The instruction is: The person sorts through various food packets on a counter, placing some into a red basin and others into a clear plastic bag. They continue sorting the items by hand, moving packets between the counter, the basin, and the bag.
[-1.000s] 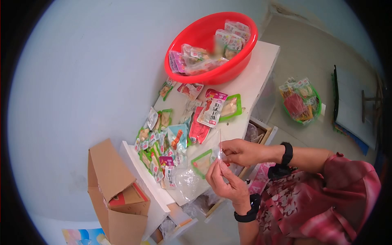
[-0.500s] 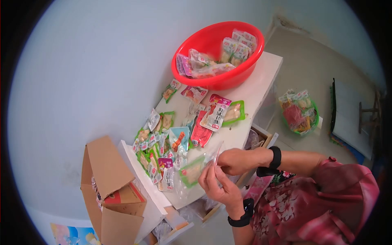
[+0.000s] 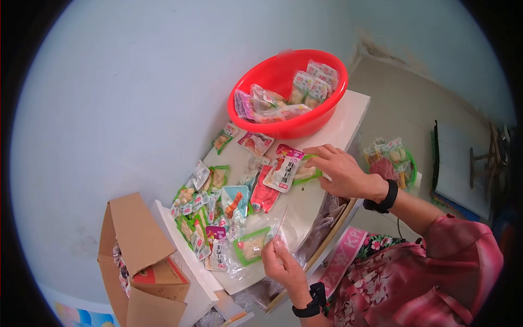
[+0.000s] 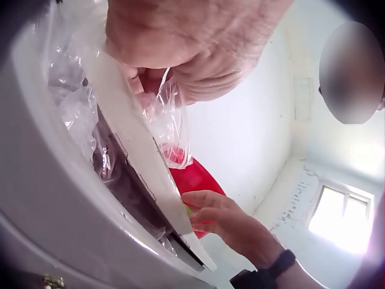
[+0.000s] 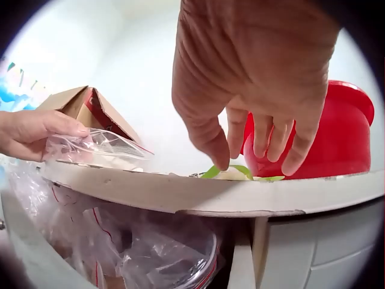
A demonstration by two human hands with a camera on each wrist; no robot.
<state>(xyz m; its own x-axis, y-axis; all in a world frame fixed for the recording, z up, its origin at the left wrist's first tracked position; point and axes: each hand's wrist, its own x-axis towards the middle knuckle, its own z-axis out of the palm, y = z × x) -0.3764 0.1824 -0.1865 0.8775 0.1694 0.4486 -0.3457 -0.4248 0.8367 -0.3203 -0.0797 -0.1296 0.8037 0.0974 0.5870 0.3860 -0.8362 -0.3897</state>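
Observation:
My left hand (image 3: 284, 267) pinches a clear zip bag (image 5: 114, 144) with a red line along its mouth, held just above the table's front edge. In the head view, a green-edged food packet (image 3: 251, 246) shows beside that hand, overlapped by clear plastic. My right hand (image 3: 342, 173) reaches out to the right with spread, slightly bent fingers. Under its fingertips lies another green-edged packet (image 3: 306, 173) of pale food, partly covered by a white and magenta packet (image 3: 283, 169). The right wrist view has the thumb tip right at the green edge (image 5: 212, 172).
A red basin (image 3: 289, 129) of packets stands at the table's far end. Several mixed packets (image 3: 199, 218) lie along the left. An open cardboard box (image 3: 139, 229) is at lower left. Clear bags (image 5: 168, 253) fill an open drawer below. A green basket (image 3: 412, 163) sits on the floor.
My right hand has left the zip bag at my left hand and moved up and right to the green-edged packet. The left hand keeps its pinch on the bag. The head view has shifted slightly.

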